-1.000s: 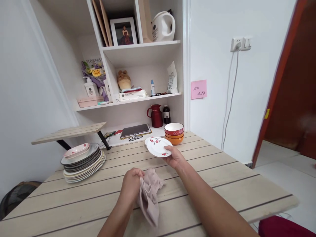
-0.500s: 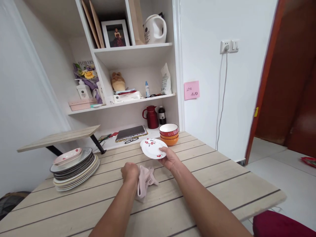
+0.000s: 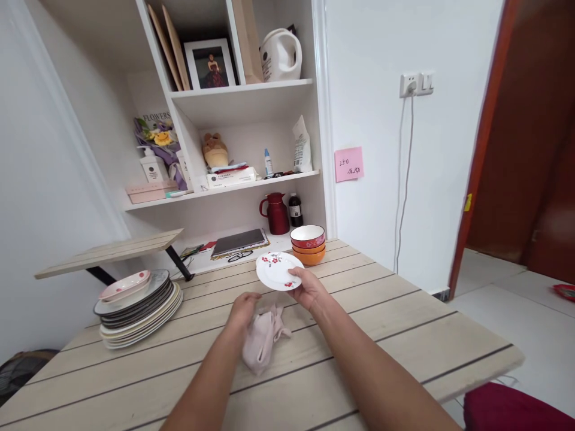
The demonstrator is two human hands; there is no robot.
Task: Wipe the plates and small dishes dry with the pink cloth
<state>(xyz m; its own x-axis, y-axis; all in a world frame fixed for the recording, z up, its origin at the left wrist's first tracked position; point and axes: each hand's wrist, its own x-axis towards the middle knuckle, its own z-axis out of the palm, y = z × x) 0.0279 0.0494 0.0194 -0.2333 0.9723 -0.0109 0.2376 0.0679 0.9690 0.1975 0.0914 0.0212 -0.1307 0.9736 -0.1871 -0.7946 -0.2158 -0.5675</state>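
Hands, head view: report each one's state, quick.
Left hand: on the pink cloth; whether it grips cannot be told.
Right hand: closed on the near rim of the flowered plate.

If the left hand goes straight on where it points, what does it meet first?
Probably the plate in the right hand: the left hand, resting on the cloth, points at its near edge. The plate may be held higher, so it could pass under.

Left on table (image 3: 404,311), plate stack (image 3: 139,302); bowls (image 3: 308,244) behind small plate (image 3: 278,270)
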